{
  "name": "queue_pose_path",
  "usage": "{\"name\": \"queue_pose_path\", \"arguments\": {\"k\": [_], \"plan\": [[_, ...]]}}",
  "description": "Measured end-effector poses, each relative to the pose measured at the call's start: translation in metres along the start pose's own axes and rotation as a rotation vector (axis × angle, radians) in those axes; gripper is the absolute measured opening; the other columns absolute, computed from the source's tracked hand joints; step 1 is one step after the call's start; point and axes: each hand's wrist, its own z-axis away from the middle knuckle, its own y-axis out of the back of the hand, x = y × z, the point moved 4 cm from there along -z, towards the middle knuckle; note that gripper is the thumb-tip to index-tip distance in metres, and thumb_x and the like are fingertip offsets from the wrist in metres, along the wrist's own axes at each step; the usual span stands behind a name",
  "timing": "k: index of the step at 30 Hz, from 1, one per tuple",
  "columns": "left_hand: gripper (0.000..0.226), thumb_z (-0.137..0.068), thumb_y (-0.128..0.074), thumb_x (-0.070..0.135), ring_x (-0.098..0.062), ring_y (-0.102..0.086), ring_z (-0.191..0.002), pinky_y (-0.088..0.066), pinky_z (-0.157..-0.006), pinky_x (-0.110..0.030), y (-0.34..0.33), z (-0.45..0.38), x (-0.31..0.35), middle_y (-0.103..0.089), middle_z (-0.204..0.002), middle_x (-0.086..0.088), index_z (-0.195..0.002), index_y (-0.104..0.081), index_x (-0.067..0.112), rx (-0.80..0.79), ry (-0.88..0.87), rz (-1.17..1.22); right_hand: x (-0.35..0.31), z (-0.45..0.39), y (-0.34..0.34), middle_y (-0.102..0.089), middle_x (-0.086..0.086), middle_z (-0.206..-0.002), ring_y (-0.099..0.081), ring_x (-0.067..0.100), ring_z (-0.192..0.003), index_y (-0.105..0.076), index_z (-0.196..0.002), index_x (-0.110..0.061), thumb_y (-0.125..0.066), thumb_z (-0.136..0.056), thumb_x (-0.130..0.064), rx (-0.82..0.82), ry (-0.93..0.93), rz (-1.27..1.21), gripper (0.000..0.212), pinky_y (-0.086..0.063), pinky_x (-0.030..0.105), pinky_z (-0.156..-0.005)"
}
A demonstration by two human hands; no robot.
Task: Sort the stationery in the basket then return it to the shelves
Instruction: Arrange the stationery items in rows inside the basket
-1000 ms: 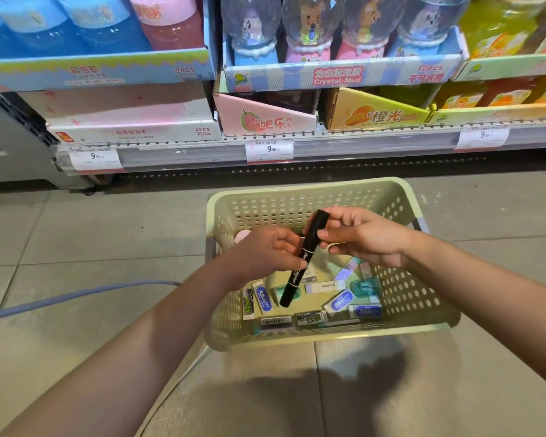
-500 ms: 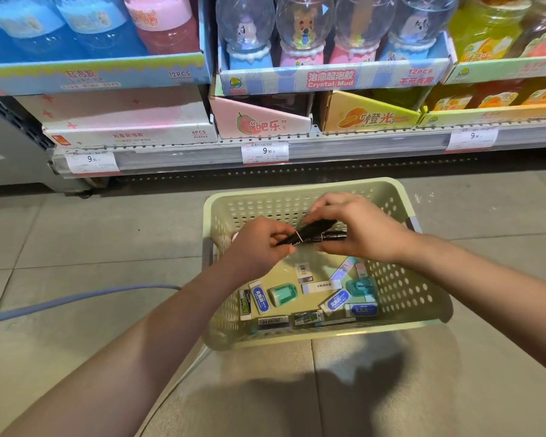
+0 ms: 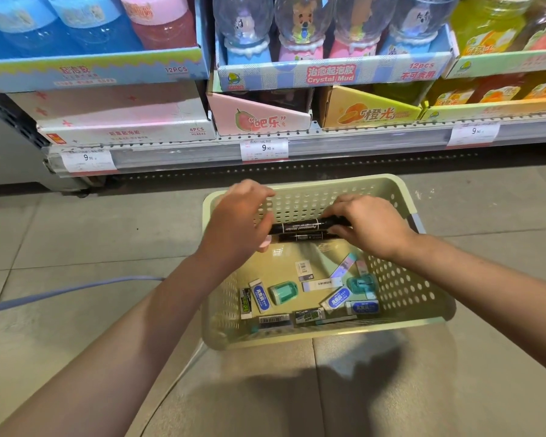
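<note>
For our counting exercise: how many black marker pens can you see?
2. Upper black marker pen lies level between both hands over the green perforated basket; lower black marker pen directly beneath it. Others may be hidden.

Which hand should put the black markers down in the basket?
Probably the right hand: it pinches the markers at one end, while the left hand only touches the other end, over the basket.

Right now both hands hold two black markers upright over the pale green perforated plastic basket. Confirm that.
Not quite. In the head view the two black markers lie level, side by side, not upright. The left hand and right hand do hold them by the ends over the pale green perforated plastic basket.
</note>
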Motion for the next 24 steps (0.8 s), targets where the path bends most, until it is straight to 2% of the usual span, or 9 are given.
{"name": "queue_pose_path", "arguments": {"k": [4, 7, 10, 12, 14, 16, 17, 21, 24], "plan": [[0.025, -0.08, -0.061, 0.007, -0.023, -0.051, -0.1, -0.031, -0.089, -0.034, 0.014, -0.003, -0.015, -0.059, -0.102, -0.006, -0.105, -0.063, 0.008, 0.175, 0.002, -0.19, 0.013, 0.001, -0.02, -0.066, -0.001, -0.111, -0.062, 0.021, -0.098, -0.064, -0.113, -0.027, -0.059, -0.088, -0.028, -0.138, -0.125, 0.037, 0.025, -0.053, 0.033, -0.079], [0.035, -0.076, -0.063, 0.005, -0.027, -0.048, -0.107, -0.031, -0.09, -0.041, 0.013, -0.005, -0.03, -0.057, -0.109, -0.01, -0.111, -0.062, 0.009, 0.19, 0.038, -0.283, 0.019, -0.001, -0.034, -0.067, 0.0, -0.109, -0.064, 0.023, -0.096, -0.065, -0.111, -0.026, -0.058, -0.089, -0.025, -0.204, -0.192, 0.046, 0.024, -0.053, 0.033, -0.078], [0.04, -0.077, -0.062, 0.006, -0.029, -0.046, -0.109, -0.033, -0.088, -0.043, 0.009, -0.005, -0.044, -0.055, -0.112, -0.011, -0.117, -0.06, 0.01, 0.15, 0.111, -0.213, 0.022, -0.004, -0.048, -0.067, 0.002, -0.106, -0.065, 0.023, -0.093, -0.066, -0.107, -0.022, -0.056, -0.09, -0.022, -0.236, -0.223, 0.053, 0.02, -0.05, 0.03, -0.075], [0.037, -0.08, -0.062, 0.006, -0.03, -0.048, -0.104, -0.04, -0.086, -0.043, 0.004, -0.005, -0.052, -0.056, -0.108, -0.012, -0.117, -0.06, 0.009, 0.136, 0.117, -0.142, 0.023, -0.007, -0.057, -0.064, 0.002, -0.109, -0.064, 0.022, -0.095, -0.067, -0.108, -0.02, -0.056, -0.09, -0.021, -0.251, -0.249, 0.044, 0.021, -0.05, 0.029, -0.077], [0.031, -0.084, -0.061, 0.008, -0.027, -0.052, -0.093, -0.043, -0.081, -0.035, 0.002, -0.005, -0.055, -0.059, -0.101, -0.014, -0.115, -0.062, 0.005, 0.122, 0.098, -0.079, 0.024, -0.008, -0.064, -0.058, 0.004, -0.113, -0.062, 0.023, -0.098, -0.067, -0.111, -0.017, -0.058, -0.089, -0.019, -0.252, -0.262, 0.036, 0.024, -0.05, 0.031, -0.082], [0.026, -0.088, -0.057, 0.008, -0.019, -0.051, -0.082, -0.036, -0.075, -0.021, 0.002, -0.005, -0.056, -0.063, -0.096, -0.015, -0.112, -0.063, 0.001, 0.108, 0.075, -0.048, 0.025, -0.01, -0.069, -0.056, 0.005, -0.114, -0.063, 0.024, -0.097, -0.067, -0.11, -0.016, -0.057, -0.089, -0.016, -0.248, -0.276, 0.031, 0.024, -0.051, 0.032, -0.082], [0.024, -0.09, -0.054, 0.007, -0.017, -0.051, -0.08, -0.034, -0.073, -0.019, 0.002, -0.005, -0.056, -0.063, -0.094, -0.015, -0.111, -0.063, 0.001, 0.102, 0.07, -0.039, 0.025, -0.01, -0.072, -0.055, 0.005, -0.114, -0.063, 0.024, -0.096, -0.067, -0.11, -0.015, -0.057, -0.089, -0.014, -0.249, -0.283, 0.031, 0.023, -0.051, 0.032, -0.082], [0.02, -0.091, -0.05, 0.005, -0.02, -0.053, -0.081, -0.044, -0.072, -0.031, 0.003, -0.005, -0.058, -0.062, -0.09, -0.007, -0.106, -0.064, 0.003, 0.087, 0.066, 0.029, 0.029, -0.011, -0.079, -0.056, 0.007, -0.118, -0.062, 0.027, -0.099, -0.068, -0.108, -0.013, -0.056, -0.087, -0.008, -0.255, -0.311, 0.034, 0.024, -0.05, 0.032, -0.086], [0.02, -0.092, -0.049, 0.005, -0.017, -0.051, -0.081, -0.037, -0.07, -0.026, 0.003, -0.006, -0.059, -0.057, -0.088, -0.001, -0.104, -0.065, 0.005, 0.086, 0.087, 0.019, 0.027, -0.009, -0.081, -0.054, 0.01, -0.12, -0.059, 0.028, -0.105, -0.065, -0.112, -0.009, -0.052, -0.088, -0.001, -0.242, -0.322, 0.052, 0.029, -0.048, 0.034, -0.089]]}}
